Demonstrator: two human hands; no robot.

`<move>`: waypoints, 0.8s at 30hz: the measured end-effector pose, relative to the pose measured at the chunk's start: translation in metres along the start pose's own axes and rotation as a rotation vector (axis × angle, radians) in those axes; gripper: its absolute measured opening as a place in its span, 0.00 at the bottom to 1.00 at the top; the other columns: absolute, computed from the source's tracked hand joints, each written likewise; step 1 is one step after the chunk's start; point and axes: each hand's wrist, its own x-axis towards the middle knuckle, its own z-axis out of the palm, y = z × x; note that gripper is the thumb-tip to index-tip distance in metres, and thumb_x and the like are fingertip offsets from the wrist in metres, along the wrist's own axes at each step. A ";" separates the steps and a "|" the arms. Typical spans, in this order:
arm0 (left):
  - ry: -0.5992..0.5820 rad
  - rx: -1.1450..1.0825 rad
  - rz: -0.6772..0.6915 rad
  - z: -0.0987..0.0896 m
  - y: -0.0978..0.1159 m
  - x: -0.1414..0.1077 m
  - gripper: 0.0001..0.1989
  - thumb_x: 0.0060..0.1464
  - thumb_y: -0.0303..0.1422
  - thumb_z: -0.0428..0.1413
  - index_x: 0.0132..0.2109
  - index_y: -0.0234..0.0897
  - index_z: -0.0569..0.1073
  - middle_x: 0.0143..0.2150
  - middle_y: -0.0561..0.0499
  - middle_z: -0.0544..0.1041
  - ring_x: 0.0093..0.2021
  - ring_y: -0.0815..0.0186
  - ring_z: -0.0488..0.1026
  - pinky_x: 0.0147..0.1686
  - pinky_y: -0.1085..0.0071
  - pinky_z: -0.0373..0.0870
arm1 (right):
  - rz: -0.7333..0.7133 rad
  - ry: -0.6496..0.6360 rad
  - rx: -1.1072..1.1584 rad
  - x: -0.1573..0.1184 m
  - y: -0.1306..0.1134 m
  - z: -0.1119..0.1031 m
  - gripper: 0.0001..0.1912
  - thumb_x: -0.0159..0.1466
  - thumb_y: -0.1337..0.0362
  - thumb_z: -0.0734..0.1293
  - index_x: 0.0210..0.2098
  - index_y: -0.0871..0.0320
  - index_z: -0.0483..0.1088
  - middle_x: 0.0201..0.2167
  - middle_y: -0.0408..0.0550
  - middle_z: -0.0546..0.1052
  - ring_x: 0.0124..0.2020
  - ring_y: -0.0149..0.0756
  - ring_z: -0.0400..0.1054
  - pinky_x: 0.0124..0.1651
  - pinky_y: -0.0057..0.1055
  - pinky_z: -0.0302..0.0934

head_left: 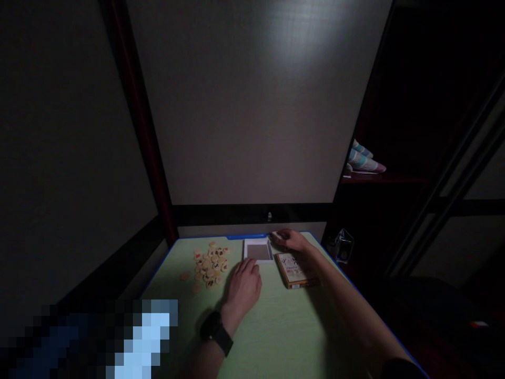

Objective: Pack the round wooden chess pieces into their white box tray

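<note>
Left hand: We see the person's left hand (pixel 245 279) laid palm down, its fingers bent at the near rim of a shallow white tray (pixel 258 241); whether they pinch that rim or merely rest on it, we cannot tell.
Right hand: The right hand (pixel 291 239) reaches to the far side of the table, fingers curled over a small pale item (pixel 276 235); the grip is too dim for us to say whether it is pinched.
Tray: Just beyond the left fingertips and near the right hand, it shows us a grey-brown floor inside white walls.
Round pieces: To the left of the left hand, we find a loose heap of round pieces (pixel 213 266), some marked in black or red, with a few lying apart at its edge.
Printed box: On the near side of the right hand, partly behind its forearm, a flat printed box (pixel 294 269) lies face up.
Wrist: A dark watch (pixel 216 331) circles the arm behind the left hand.
Table: Beneath both hands, we note a green top (pixel 280 326) edged in blue.
Backdrop: Beyond both hands rises a grey panel (pixel 252 116); farther to the right hand's right, striped fabric (pixel 365 160) sits on a dark shelf (pixel 389 179).
</note>
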 end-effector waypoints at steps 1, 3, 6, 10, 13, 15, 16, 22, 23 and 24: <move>-0.003 0.005 0.002 0.001 -0.001 0.000 0.16 0.60 0.25 0.48 0.51 0.31 0.75 0.58 0.39 0.74 0.60 0.55 0.68 0.62 0.57 0.64 | 0.002 0.005 -0.006 0.002 -0.004 0.001 0.25 0.60 0.53 0.67 0.56 0.54 0.73 0.52 0.50 0.78 0.51 0.46 0.72 0.50 0.33 0.64; -0.005 0.012 0.002 0.003 -0.002 0.000 0.17 0.60 0.26 0.48 0.52 0.31 0.75 0.59 0.39 0.73 0.61 0.55 0.67 0.63 0.56 0.63 | 0.006 0.019 -0.022 0.004 -0.014 0.005 0.25 0.62 0.51 0.65 0.56 0.53 0.72 0.52 0.50 0.78 0.51 0.46 0.72 0.51 0.33 0.63; -0.028 0.006 -0.020 0.004 -0.002 0.000 0.19 0.61 0.28 0.47 0.55 0.31 0.73 0.61 0.40 0.72 0.63 0.56 0.65 0.64 0.57 0.62 | 0.016 0.044 -0.054 0.002 -0.028 0.012 0.26 0.64 0.48 0.62 0.56 0.52 0.72 0.53 0.51 0.77 0.53 0.47 0.71 0.52 0.36 0.62; -0.067 -0.012 -0.047 0.004 -0.002 0.000 0.22 0.63 0.31 0.45 0.60 0.30 0.70 0.64 0.40 0.69 0.65 0.56 0.62 0.65 0.59 0.60 | -0.006 0.067 -0.087 -0.003 -0.041 0.020 0.25 0.67 0.45 0.57 0.54 0.50 0.73 0.55 0.51 0.76 0.56 0.47 0.68 0.55 0.40 0.59; -0.079 -0.019 -0.043 0.003 -0.002 0.000 0.22 0.64 0.32 0.43 0.61 0.32 0.69 0.65 0.42 0.67 0.66 0.56 0.61 0.65 0.58 0.59 | -0.048 0.081 -0.092 -0.006 -0.045 0.019 0.25 0.71 0.49 0.53 0.54 0.51 0.73 0.56 0.49 0.75 0.58 0.43 0.65 0.59 0.38 0.55; -0.101 -0.024 -0.040 0.001 -0.001 0.000 0.23 0.65 0.33 0.43 0.62 0.32 0.68 0.66 0.42 0.65 0.67 0.56 0.59 0.65 0.58 0.58 | -0.057 0.100 -0.092 -0.010 -0.043 0.014 0.25 0.73 0.53 0.50 0.54 0.54 0.72 0.56 0.49 0.75 0.59 0.39 0.64 0.61 0.33 0.52; -0.116 -0.025 -0.041 0.000 -0.001 0.000 0.23 0.65 0.33 0.42 0.62 0.31 0.68 0.67 0.43 0.64 0.68 0.56 0.58 0.65 0.58 0.58 | -0.049 0.113 -0.095 -0.013 -0.041 0.012 0.26 0.73 0.55 0.48 0.55 0.55 0.72 0.56 0.50 0.75 0.59 0.38 0.63 0.61 0.32 0.52; -0.170 -0.014 -0.054 -0.003 0.002 0.001 0.23 0.66 0.33 0.41 0.62 0.31 0.67 0.69 0.42 0.61 0.70 0.54 0.54 0.67 0.54 0.54 | 0.117 0.167 -0.140 -0.063 -0.032 0.006 0.30 0.72 0.48 0.47 0.55 0.56 0.72 0.57 0.57 0.73 0.63 0.56 0.56 0.60 0.55 0.50; -0.169 -0.012 -0.051 -0.003 0.002 0.001 0.23 0.66 0.33 0.41 0.62 0.32 0.67 0.69 0.42 0.60 0.70 0.53 0.54 0.67 0.54 0.54 | 0.128 0.163 -0.152 -0.073 -0.032 0.008 0.30 0.71 0.45 0.48 0.55 0.54 0.71 0.59 0.56 0.71 0.64 0.58 0.54 0.60 0.58 0.49; -0.165 -0.011 -0.046 -0.002 0.002 0.001 0.23 0.66 0.33 0.41 0.62 0.32 0.68 0.69 0.42 0.60 0.70 0.53 0.54 0.67 0.54 0.54 | 0.135 0.155 -0.169 -0.084 -0.033 0.010 0.31 0.69 0.43 0.50 0.57 0.52 0.70 0.61 0.55 0.69 0.64 0.60 0.53 0.60 0.60 0.48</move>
